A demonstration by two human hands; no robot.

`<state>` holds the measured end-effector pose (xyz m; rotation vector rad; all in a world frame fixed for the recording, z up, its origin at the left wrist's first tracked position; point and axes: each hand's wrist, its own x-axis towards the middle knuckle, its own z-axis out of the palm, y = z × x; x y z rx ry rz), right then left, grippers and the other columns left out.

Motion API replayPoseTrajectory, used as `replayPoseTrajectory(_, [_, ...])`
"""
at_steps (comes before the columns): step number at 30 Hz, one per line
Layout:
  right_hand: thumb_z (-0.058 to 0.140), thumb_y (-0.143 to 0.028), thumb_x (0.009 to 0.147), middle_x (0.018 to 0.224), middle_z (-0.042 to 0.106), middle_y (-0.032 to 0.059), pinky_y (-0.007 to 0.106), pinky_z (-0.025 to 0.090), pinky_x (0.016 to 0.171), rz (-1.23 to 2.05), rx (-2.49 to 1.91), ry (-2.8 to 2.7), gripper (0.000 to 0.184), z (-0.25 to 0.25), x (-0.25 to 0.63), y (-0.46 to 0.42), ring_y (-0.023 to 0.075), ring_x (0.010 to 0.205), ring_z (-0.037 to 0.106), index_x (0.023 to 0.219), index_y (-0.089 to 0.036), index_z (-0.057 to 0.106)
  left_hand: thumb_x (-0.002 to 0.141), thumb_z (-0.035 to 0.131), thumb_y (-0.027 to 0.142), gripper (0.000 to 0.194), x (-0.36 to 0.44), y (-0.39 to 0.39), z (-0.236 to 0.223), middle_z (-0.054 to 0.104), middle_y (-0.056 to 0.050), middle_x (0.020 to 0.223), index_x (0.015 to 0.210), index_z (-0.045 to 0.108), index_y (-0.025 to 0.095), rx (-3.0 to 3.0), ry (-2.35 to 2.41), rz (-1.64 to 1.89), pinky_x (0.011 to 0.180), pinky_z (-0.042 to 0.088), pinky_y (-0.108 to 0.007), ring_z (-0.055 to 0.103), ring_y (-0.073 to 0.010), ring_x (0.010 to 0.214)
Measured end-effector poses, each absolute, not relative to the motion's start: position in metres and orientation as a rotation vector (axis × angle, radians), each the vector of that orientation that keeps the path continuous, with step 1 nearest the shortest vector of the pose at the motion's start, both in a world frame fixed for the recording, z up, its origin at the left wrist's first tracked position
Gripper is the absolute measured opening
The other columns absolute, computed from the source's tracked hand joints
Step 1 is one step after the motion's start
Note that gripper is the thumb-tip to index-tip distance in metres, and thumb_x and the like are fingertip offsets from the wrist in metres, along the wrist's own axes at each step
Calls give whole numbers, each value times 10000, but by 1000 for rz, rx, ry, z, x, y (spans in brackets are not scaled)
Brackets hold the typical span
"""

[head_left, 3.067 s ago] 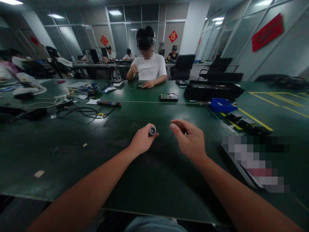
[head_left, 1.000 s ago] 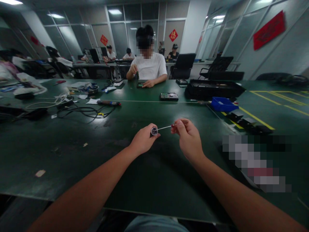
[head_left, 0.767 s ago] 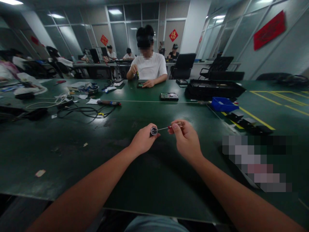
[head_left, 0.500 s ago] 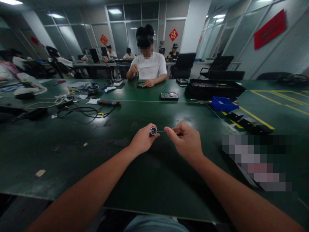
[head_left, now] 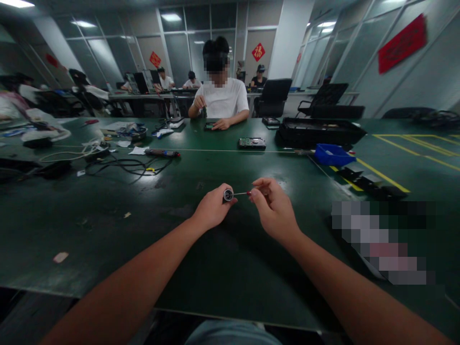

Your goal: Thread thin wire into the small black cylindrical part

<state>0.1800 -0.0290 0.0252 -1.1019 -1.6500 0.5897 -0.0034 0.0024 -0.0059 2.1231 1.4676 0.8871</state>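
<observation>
From here I see the left hand (head_left: 212, 209) with its fingers wrapped around a small dark cylinder (head_left: 227, 195), open end turned toward three o'clock, near the middle of the green table (head_left: 201, 268). The right hand (head_left: 278, 209), at the cylinder's three o'clock, pinches a thin screwdriver (head_left: 241, 193) by its red-collared handle, shaft reaching the cylinder's mouth. Both look light and stiff, the cylinder's smooth rim perhaps slippery, so I'd grip its outer wall and the driver's handle, sparing the slim shaft.
</observation>
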Motion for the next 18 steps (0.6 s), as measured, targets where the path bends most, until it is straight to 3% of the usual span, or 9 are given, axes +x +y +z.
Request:
replayPoseTrajectory(5, [569, -406, 910, 827, 671, 39, 357, 533, 758, 863, -1000, -1420, 220, 21, 176, -22, 180, 771, 656, 962, -200, 625, 873, 619, 292, 137, -3, 2, -4, 650, -6, 876, 983, 565, 230, 2132, 1514, 900, 645, 378, -273, 580, -167, 768])
replayPoseTrajectory(10, [596, -436, 875, 755, 586, 9, 329, 545, 643, 1119, -967, -1076, 238, 17, 183, -7, 143, 643, 585, 839, -201, 597, 866, 629, 289, 115, -3, 2, 0, 655, -9, 905, 954, 578, 235, 2200, 1444, 878, 673, 388, -277, 586, -170, 794])
replayPoseTrajectory(18, [585, -427, 900, 801, 627, 18, 325, 539, 685, 903, -988, -1230, 228, 17, 184, -10, 147, 699, 614, 914, -200, 604, 872, 617, 323, 146, -3, 2, -1, 637, -2, 870, 971, 559, 233, 2149, 1456, 869, 646, 372, -279, 567, -166, 760])
